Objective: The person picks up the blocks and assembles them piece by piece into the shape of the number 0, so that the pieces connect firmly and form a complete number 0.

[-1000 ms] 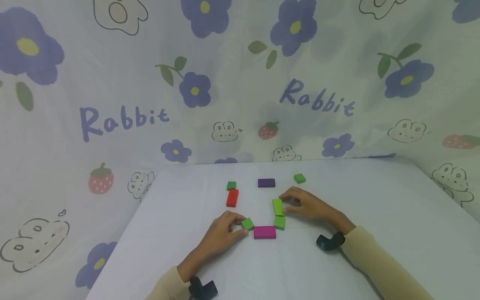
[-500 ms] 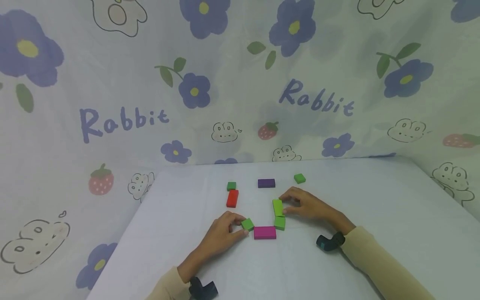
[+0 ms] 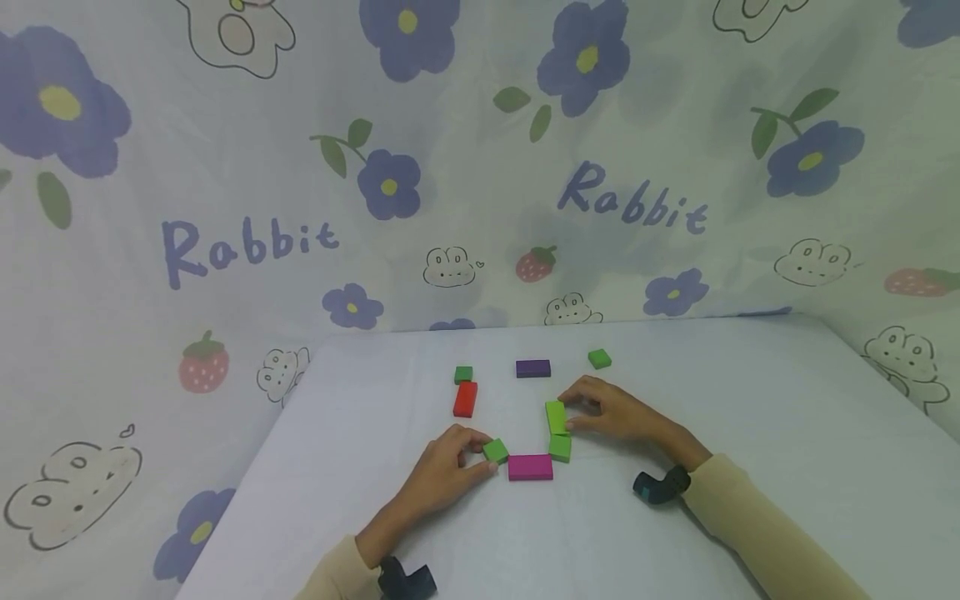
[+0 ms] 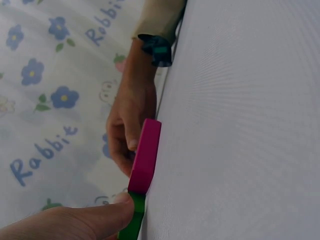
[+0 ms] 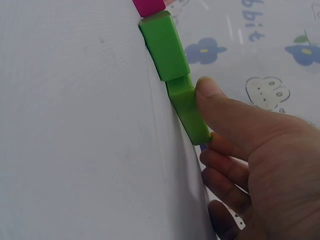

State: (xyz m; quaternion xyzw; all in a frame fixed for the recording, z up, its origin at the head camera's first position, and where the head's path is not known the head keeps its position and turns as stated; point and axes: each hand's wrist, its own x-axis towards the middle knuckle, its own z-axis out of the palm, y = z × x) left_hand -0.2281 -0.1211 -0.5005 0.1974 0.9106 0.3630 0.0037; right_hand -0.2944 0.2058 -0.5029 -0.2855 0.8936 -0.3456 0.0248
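My left hand (image 3: 444, 468) pinches a small green block (image 3: 496, 451), turned at an angle, whose corner meets the left end of a magenta block (image 3: 530, 467). In the left wrist view the thumb lies on that green block (image 4: 133, 220). My right hand (image 3: 617, 412) pinches a lime block (image 3: 556, 417) between thumb and fingers. The near end of the lime block touches another green block (image 3: 559, 447), which stands by the magenta block's right end. The right wrist view shows the thumb against the lime block (image 5: 191, 111).
A red block (image 3: 465, 399) with a small green block (image 3: 463, 375) at its far end lies left of the lime one. Farther back are a purple block (image 3: 533, 368) and a green block (image 3: 599, 358). A patterned cloth (image 3: 480, 167) rises behind the white table (image 3: 360, 400).
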